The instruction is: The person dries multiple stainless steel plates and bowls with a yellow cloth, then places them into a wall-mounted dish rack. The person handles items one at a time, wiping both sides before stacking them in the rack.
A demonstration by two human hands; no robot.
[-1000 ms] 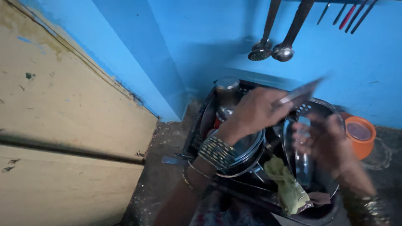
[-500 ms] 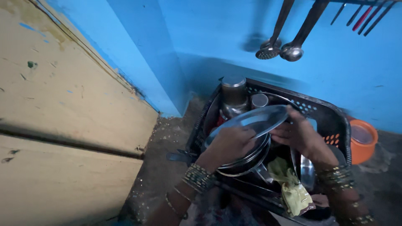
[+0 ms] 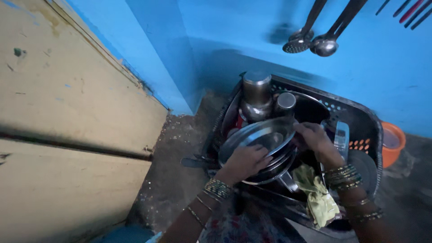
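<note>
A round steel plate lies tilted on a stack of steel plates and bowls inside a dark plastic basket. My left hand grips the plate's near left edge. My right hand holds its right edge. Both wrists carry several bangles. A steel jar with a lid and a small steel tumbler stand behind the plate in the basket.
A yellow-green cloth hangs over the basket's near side. An orange bowl sits to the right on the floor. Two steel ladles hang on the blue wall. A pale yellow wooden door fills the left.
The plate, held up on edge a second ago, has come down flat onto the stack in the basket. Both hands have followed it down and now hold its rim.
</note>
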